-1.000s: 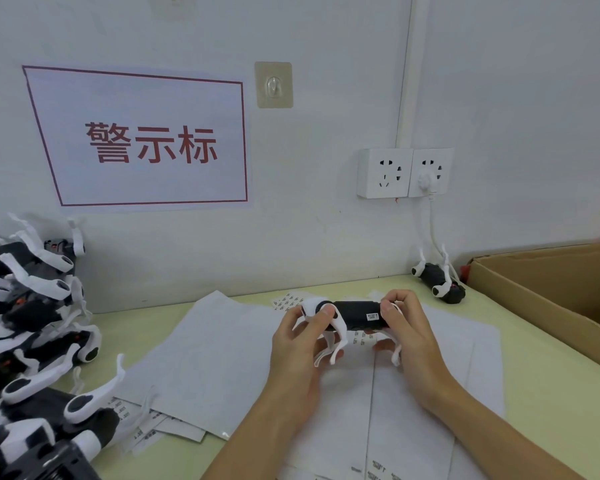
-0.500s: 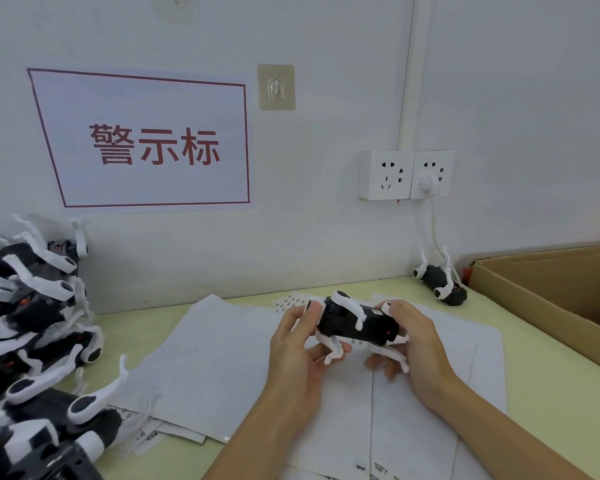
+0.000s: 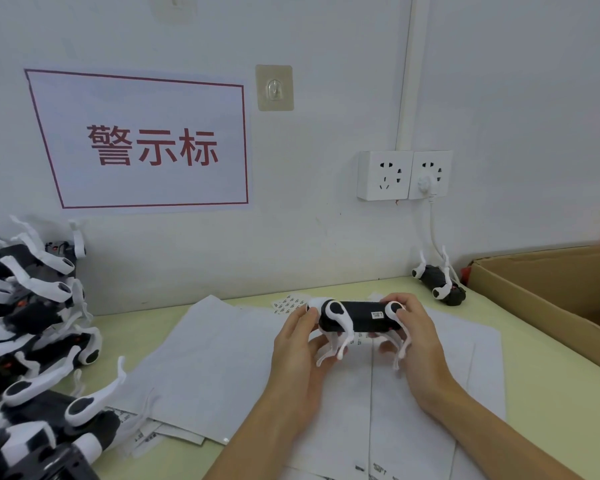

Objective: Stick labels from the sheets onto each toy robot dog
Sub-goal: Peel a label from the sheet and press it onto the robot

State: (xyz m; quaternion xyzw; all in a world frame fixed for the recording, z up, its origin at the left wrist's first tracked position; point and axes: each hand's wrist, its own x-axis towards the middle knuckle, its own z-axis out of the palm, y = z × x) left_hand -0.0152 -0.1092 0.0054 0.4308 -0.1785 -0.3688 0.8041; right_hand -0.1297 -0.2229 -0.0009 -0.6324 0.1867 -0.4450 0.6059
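A black-and-white toy robot dog (image 3: 357, 320) is held level above the table between both hands, white legs hanging down. A small white label (image 3: 377, 315) is stuck on its black side, towards the right end. My left hand (image 3: 300, 344) grips the dog's left end, thumb on top. My right hand (image 3: 418, 336) grips the right end, fingers curled round it. White label sheets (image 3: 208, 355) lie spread on the table under the hands; one sheet with small printed labels (image 3: 289, 303) shows behind the dog.
A heap of several more toy dogs (image 3: 32, 327) fills the left side of the green table (image 3: 534, 375). One dog (image 3: 439, 284) lies by the wall at the back right. An open cardboard box (image 3: 548, 299) stands at the right. Wall sockets (image 3: 404, 174) hang above.
The dog was turned in both hands: half a second ago it was tilted with its legs sticking out; now it is level with the labelled side facing me.
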